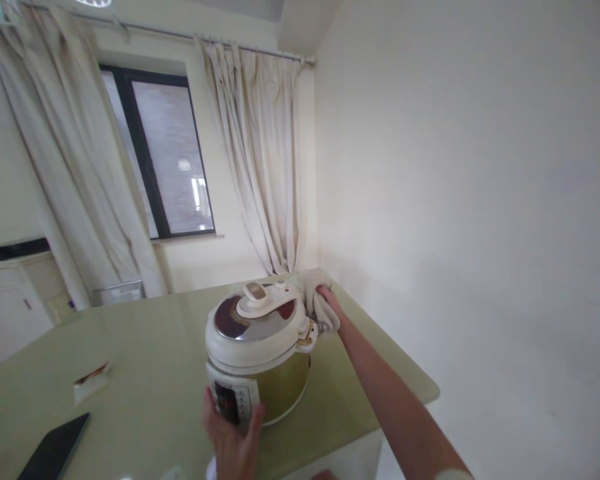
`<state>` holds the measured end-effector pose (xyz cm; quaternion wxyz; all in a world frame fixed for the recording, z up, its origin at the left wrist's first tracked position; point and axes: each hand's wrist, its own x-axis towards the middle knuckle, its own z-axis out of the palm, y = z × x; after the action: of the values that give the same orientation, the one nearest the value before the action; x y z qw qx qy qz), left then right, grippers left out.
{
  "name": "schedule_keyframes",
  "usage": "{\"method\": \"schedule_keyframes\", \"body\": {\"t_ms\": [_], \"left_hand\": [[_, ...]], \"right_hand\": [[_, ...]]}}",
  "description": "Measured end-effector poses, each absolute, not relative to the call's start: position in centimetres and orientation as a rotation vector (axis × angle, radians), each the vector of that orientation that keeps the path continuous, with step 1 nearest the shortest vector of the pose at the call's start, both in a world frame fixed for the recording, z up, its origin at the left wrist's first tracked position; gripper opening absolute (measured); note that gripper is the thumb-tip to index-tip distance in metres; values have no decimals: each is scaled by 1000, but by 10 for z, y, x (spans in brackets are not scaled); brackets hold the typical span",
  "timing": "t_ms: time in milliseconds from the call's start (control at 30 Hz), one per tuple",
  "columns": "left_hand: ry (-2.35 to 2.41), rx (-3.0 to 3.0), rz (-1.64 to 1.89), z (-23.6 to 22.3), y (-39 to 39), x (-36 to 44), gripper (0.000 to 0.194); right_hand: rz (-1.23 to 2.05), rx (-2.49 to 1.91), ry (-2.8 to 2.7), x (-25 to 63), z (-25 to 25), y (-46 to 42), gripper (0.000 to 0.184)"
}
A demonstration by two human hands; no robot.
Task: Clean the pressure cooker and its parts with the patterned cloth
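Note:
An electric pressure cooker (283,387) stands upright on the green tabletop, its white lid closed and its control panel facing the near left. My left hand (235,440) grips the panel housing, thumb on one side and fingers on the other. My right hand (331,300) reaches past the cooker's right side with its fingers closed on a pale cloth (322,308). The cloth lies against the rear right of the lid, close to the brown-stained side handle (307,335). Part of my right fingers is hidden in the cloth's folds.
A dark flat tablet-like object (54,447) lies at the table's near left, with a small white and brown item (91,381) beyond it. The green table (155,347) ends near a white wall (455,200) on the right. Curtains (260,147) hang behind.

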<state>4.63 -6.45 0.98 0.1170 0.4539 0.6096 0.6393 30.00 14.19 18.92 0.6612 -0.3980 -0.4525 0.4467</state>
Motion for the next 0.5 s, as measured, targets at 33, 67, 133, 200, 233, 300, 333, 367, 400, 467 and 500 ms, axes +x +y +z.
{"method": "schedule_keyframes", "body": {"t_ms": [33,67,133,200,233,300,333,367,400,467,500], "left_hand": [[1832,1373,1801,2,-67,49,126],[1867,1418,1738,-3,-69,50,128],[1892,1493,1683,-5,-66,47,130],[1866,1519,1697,2,-61,38,130],[1827,1527,1707,7,-58,31,127],[1712,1543,1692,18,-53,14,118],[1659,1546,1661,23,-50,5,113],[1622,1537,1618,27,-46,-5,110],[1601,1516,1557,30,-43,-14,108],[1550,1449,1409,33,-35,-27,112],[1517,1410,1362,32,-32,-30,115]], "right_hand": [[1054,-891,-1068,293,203,158,43],[1090,-888,-1106,285,212,170,43],[1118,-897,-1155,272,220,180,38],[1098,-917,-1171,271,219,175,28],[1082,-928,-1174,275,217,168,25],[1052,-939,-1182,288,212,148,26],[1028,-932,-1202,296,208,135,30],[990,-921,-1232,303,202,120,35],[931,-909,-1261,308,194,104,40],[751,-892,-1319,312,166,68,52],[648,-906,-1319,309,147,50,58]]}}
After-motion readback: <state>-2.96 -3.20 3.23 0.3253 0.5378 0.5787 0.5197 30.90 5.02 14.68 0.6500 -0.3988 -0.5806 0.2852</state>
